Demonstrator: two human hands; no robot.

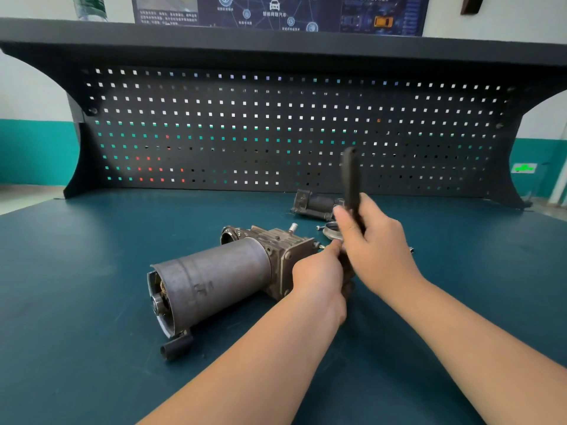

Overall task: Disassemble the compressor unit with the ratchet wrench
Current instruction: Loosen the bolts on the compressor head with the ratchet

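Observation:
The compressor unit (214, 277), a grey motor cylinder joined to a cast metal housing, lies on its side on the blue-green bench top (92, 271). My right hand (377, 250) grips the black handle of the ratchet wrench (350, 179), which stands nearly upright and looks blurred. The wrench head is hidden behind my hands at the housing's right end. My left hand (319, 274) is curled against that same end of the housing, its fingertips pinching at the spot where the wrench meets it.
A removed dark compressor part (313, 205) lies further back, with a metal ring (333, 230) and a loose bolt (320, 227) beside it. A small bolt (411, 249) lies right of my right hand. A black pegboard (276, 127) closes the bench's back.

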